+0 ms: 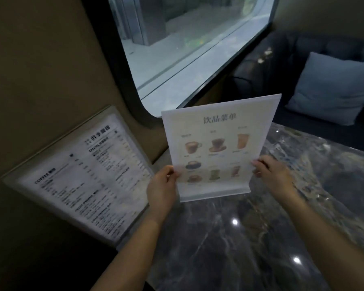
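Note:
An upright clear acrylic stand with a drinks menu (pixel 216 143) inside stands in the middle of the view, its flat base at the near edge on the dark marble table (pixel 250 238). The sheet shows pictures of several cups and glasses. My left hand (pixel 162 185) grips the stand's lower left edge, thumb on the front face. My right hand (pixel 271 175) grips the lower right edge, fingers curled round it. Whether the base touches the table I cannot tell.
A second, larger framed coffee menu (pixel 82 175) leans against the brown wall at the left. A big rounded window (pixel 187 49) is behind the stand. A dark sofa with a blue cushion (pixel 332 89) lies beyond the table at the right.

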Demonstrator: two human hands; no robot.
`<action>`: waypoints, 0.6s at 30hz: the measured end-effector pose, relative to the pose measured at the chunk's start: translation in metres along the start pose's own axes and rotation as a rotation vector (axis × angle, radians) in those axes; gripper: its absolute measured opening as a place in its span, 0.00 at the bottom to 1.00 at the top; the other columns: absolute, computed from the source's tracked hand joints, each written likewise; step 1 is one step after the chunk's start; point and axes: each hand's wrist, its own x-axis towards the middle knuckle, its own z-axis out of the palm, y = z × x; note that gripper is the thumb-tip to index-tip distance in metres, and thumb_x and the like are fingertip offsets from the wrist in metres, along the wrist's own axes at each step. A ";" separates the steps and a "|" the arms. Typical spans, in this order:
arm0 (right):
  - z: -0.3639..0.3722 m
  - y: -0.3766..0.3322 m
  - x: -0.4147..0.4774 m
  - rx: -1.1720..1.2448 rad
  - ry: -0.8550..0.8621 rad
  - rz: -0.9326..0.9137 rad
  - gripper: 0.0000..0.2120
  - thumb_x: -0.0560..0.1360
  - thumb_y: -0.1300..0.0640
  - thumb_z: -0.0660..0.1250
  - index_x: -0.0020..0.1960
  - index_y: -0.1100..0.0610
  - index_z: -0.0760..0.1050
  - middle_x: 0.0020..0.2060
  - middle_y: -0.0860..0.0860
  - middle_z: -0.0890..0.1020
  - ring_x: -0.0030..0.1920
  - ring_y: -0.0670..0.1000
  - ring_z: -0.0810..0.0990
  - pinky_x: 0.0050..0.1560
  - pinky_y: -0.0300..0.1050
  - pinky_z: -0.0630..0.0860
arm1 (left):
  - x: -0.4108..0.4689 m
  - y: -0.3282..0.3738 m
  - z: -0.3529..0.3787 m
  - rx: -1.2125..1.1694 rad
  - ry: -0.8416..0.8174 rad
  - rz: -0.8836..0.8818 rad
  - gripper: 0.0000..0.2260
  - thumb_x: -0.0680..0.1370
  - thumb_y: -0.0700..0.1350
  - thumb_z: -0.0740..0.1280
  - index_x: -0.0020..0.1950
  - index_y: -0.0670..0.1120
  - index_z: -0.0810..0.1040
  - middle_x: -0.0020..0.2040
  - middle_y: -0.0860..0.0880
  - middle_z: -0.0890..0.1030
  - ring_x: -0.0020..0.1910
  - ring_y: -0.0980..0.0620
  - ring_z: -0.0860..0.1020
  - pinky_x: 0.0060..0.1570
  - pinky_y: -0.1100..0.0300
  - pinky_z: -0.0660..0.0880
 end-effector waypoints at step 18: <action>0.082 -0.039 0.076 0.320 -0.157 0.086 0.06 0.76 0.56 0.60 0.48 0.58 0.72 0.42 0.53 0.75 0.41 0.53 0.75 0.34 0.50 0.77 | 0.035 -0.018 -0.004 -0.077 0.179 -0.169 0.10 0.76 0.40 0.63 0.37 0.52 0.75 0.37 0.48 0.81 0.37 0.49 0.78 0.35 0.52 0.75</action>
